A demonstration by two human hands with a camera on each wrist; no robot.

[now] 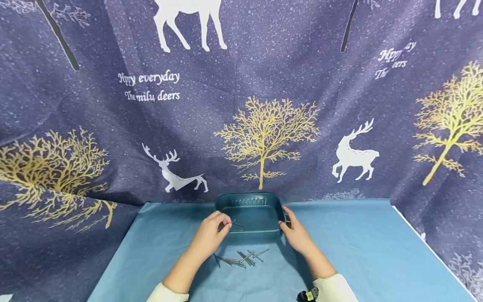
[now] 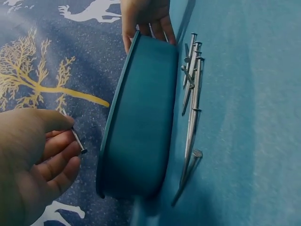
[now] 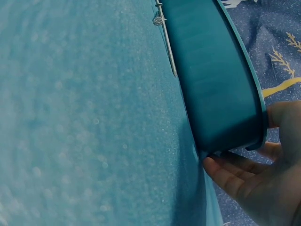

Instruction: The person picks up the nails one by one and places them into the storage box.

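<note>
Metal between left hand's [image 1: 211, 230] fingers: pinching one nail [image 2: 79, 140] above teal tray [image 2: 138, 117], gripped by right hand [image 1: 297, 237]; seemingly unfinished, with loose nails [image 2: 191, 129] left on table [image 1: 358, 243].

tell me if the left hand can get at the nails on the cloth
Probably yes: the nails lie in the open on the cloth by the tray, with the left hand nearby, though it pinches another nail.
</note>
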